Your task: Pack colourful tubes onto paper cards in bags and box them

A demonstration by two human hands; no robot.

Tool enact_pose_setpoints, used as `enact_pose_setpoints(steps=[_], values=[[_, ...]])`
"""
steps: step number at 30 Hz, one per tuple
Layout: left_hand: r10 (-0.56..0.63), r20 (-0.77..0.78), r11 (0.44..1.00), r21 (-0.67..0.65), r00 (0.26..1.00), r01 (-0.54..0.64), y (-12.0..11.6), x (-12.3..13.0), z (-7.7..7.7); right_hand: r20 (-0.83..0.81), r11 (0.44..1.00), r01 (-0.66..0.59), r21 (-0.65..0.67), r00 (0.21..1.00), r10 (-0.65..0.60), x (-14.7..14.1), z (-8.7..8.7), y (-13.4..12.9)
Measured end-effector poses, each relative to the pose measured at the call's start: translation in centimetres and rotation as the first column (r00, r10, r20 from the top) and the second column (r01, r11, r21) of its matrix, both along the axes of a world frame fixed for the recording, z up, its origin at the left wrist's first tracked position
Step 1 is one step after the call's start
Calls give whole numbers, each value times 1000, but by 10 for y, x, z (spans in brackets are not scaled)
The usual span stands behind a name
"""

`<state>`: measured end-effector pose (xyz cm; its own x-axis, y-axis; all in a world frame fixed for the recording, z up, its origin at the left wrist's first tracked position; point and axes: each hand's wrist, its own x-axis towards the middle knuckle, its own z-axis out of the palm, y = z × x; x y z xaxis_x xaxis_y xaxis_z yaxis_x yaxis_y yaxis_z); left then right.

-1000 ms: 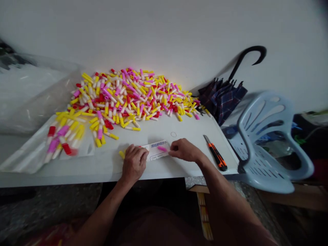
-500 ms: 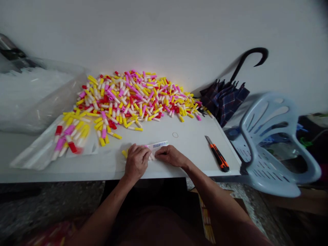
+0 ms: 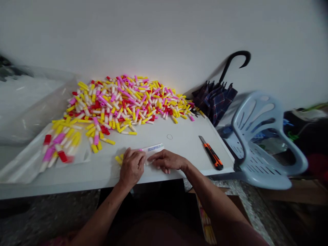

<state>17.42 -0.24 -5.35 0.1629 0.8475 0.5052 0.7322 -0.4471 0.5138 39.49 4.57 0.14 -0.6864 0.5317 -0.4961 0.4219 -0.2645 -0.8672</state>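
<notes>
**Q:** Where does the work sit in this frame?

**A:** At a white paper strip with blue printing (image 3: pixel 153 149), lying near the front edge of a white tabletop (image 3: pixel 184 150); only a narrow band of table separates the strip from that edge.

**Q:** And the hands?

**A:** The person's left hand (image 3: pixel 132 167) is curled down over the strip's left end, fingers closed and apparently holding it; a yellow plastic tube end (image 3: pixel 118 159) pokes out just beyond those fingers, and a small pink tip (image 3: pixel 140 149) shows above them. The right hand (image 3: pixel 167 161) reaches in from the strip's right, nearly flat, its fingers (image 3: pixel 155 159) extended to the strip's near edge; whether they grip it, I cannot tell.

**Q:** What surrounds them?

**A:** Behind the strip, a broad heap of white plastic tubes with yellow, pink and red caps (image 3: pixel 123 102) spreads along the wall; its nearest tubes lie close to the strip. To the strip's left, more capped tubes (image 3: pixel 61 147) rest on a clear plastic sheet (image 3: pixel 23 169); to its right, open tabletop runs to an orange-and-black utility knife (image 3: pixel 211 157), set near the table's right edge. Farther right, past that edge, stands a pale blue plastic chair (image 3: pixel 258 143).
</notes>
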Motion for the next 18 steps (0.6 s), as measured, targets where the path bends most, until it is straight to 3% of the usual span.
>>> enact_pose_setpoints(steps=[3, 5, 6, 8, 10, 11, 14, 18], values=[[5, -10, 1000, 13, 1000, -5, 0, 1, 0, 9, 997, -5, 75, 1000, 5, 10, -4, 14], [8, -8, 1000, 24, 1000, -8, 0, 2, 0, 81, 938, 166, 305, 977, -199, 24, -5, 37], [11, -6, 1000, 29, 1000, -11, 0, 2, 0, 115, 840, 281, 464, 921, -371, 32, -4, 53], [18, 1, 999, 36, 1000, -18, 0, 3, 1, 182, 562, 358, 746, 703, -688, 48, -2, 89], [22, 6, 999, 39, 1000, -22, 0, 3, 2, 183, 430, 349, 833, 559, -809, 63, 0, 125], [21, 8, 999, 37, 1000, -22, 0, 3, 2, 191, 401, 341, 850, 510, -839, 68, 0, 140], [21, 10, 999, 32, 1000, -21, 0, 3, 3, 247, 417, 313, 853, 461, -852, 76, -5, 168], [28, 17, 999, 26, 999, -28, -1, 3, 3, 277, 448, 267, 853, 495, -824, 79, -17, 162]])
